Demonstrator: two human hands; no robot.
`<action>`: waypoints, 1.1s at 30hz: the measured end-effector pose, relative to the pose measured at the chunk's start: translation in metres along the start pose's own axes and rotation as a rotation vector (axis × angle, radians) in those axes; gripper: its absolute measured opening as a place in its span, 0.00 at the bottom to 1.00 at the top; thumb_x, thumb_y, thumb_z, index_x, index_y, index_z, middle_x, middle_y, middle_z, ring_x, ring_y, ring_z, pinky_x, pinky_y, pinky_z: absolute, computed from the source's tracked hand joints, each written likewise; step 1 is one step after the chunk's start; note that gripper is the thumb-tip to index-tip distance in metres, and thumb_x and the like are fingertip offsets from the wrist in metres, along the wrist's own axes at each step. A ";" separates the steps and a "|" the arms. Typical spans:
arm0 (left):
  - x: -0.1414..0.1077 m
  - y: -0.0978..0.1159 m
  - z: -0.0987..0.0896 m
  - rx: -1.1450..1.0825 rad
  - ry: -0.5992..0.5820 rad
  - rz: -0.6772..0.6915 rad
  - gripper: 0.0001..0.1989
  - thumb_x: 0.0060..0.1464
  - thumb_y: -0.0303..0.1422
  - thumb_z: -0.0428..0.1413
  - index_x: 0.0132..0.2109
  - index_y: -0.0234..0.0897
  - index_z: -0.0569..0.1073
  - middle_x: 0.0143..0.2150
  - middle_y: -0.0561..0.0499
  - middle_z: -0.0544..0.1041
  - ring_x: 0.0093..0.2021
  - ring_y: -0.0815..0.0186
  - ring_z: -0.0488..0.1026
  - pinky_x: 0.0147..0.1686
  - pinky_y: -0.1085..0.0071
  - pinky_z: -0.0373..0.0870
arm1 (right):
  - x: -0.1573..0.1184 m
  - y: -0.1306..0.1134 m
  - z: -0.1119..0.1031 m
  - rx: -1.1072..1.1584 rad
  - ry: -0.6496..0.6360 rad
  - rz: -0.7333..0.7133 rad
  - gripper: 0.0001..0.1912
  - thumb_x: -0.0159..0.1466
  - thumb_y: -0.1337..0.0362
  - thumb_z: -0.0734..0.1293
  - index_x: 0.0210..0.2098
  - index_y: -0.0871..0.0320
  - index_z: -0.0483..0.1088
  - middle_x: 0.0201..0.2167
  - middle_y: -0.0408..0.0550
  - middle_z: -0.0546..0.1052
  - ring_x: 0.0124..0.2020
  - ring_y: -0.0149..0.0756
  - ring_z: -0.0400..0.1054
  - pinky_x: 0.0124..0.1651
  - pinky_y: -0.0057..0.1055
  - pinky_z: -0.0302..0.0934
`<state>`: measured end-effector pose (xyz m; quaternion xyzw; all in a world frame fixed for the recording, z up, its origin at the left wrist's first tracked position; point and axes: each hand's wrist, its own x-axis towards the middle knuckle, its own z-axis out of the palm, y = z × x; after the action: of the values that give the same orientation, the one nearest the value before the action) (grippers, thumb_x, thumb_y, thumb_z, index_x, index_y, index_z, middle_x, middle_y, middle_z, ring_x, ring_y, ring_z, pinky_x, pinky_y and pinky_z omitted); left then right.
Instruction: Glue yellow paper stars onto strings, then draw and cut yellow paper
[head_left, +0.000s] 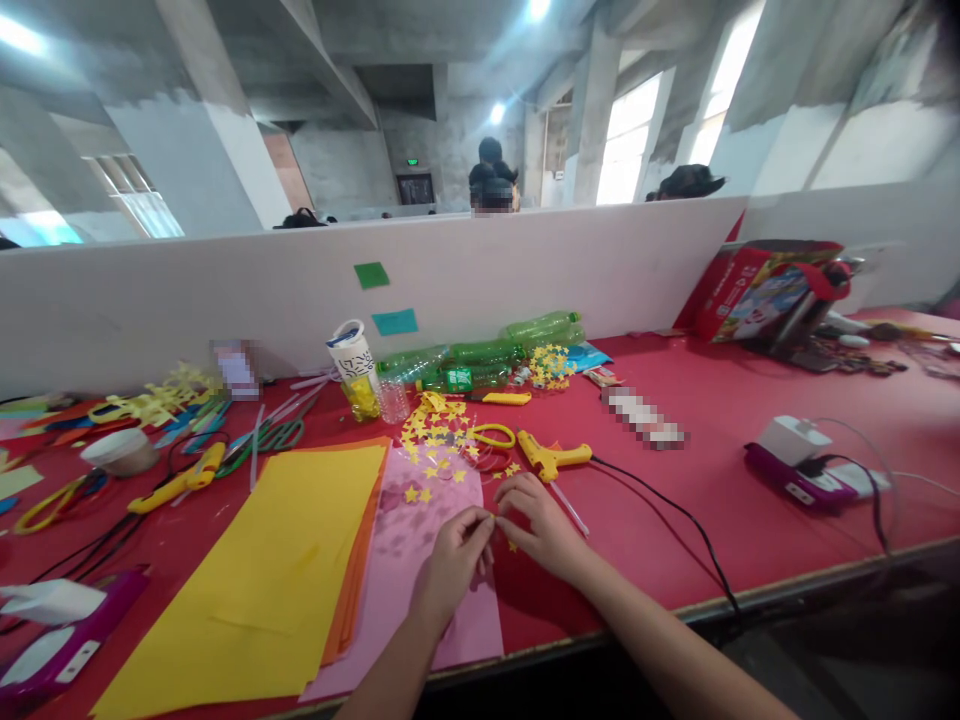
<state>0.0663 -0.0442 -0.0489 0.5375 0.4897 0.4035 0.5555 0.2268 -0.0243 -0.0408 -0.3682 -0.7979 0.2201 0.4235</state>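
My left hand (457,555) and my right hand (538,522) meet above the edge of a pink sheet (457,630). Thumb and fingers of both are pinched together, with a tiny yellowish speck at the tips, too small to name. Just beyond them lie loose yellow paper stars (418,495), yellow-handled scissors (495,437) and a yellow hot glue gun (551,457). A clear glue stick (570,508) rests beside my right hand. Left of my left hand is a stack of yellow sheets (255,570) with orange ones under it.
Green plastic bottles (480,355) lie along the white partition (285,290), near a patterned cup (351,355). A second glue gun (180,482) sits at left. Purple power strips (799,475) with cables stand at both sides. A red bag (757,290) is at back right.
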 end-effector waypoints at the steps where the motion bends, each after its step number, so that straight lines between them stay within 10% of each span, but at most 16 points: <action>1: 0.000 0.000 0.000 0.009 0.005 0.004 0.12 0.54 0.41 0.53 0.34 0.35 0.70 0.15 0.60 0.65 0.12 0.74 0.60 0.11 0.79 0.53 | 0.000 -0.001 0.000 0.010 0.003 0.003 0.05 0.60 0.71 0.65 0.29 0.56 0.67 0.36 0.47 0.72 0.40 0.37 0.65 0.46 0.36 0.61; 16: 0.000 -0.001 -0.002 -0.050 -0.021 0.041 0.12 0.55 0.41 0.53 0.31 0.36 0.68 0.16 0.59 0.65 0.13 0.75 0.59 0.12 0.79 0.50 | 0.004 -0.011 0.000 -0.060 -0.014 0.055 0.07 0.61 0.70 0.63 0.29 0.54 0.68 0.33 0.46 0.76 0.38 0.37 0.71 0.44 0.30 0.65; 24: -0.003 0.000 -0.004 -0.030 0.038 -0.006 0.13 0.55 0.42 0.52 0.30 0.37 0.66 0.17 0.60 0.61 0.13 0.77 0.53 0.12 0.80 0.48 | 0.015 0.053 -0.066 -0.499 -0.044 0.275 0.25 0.54 0.78 0.61 0.52 0.62 0.66 0.53 0.60 0.68 0.54 0.51 0.60 0.54 0.45 0.52; 33: -0.009 0.003 -0.003 0.042 0.062 0.109 0.11 0.56 0.39 0.51 0.31 0.37 0.68 0.23 0.57 0.62 0.20 0.74 0.58 0.16 0.79 0.52 | 0.017 0.082 -0.067 -0.584 -0.069 0.361 0.17 0.51 0.76 0.62 0.40 0.61 0.71 0.42 0.55 0.69 0.40 0.41 0.65 0.44 0.34 0.54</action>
<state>0.0616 -0.0524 -0.0443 0.5619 0.4852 0.4393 0.5059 0.3089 0.0432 -0.0497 -0.6016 -0.7630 0.0661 0.2270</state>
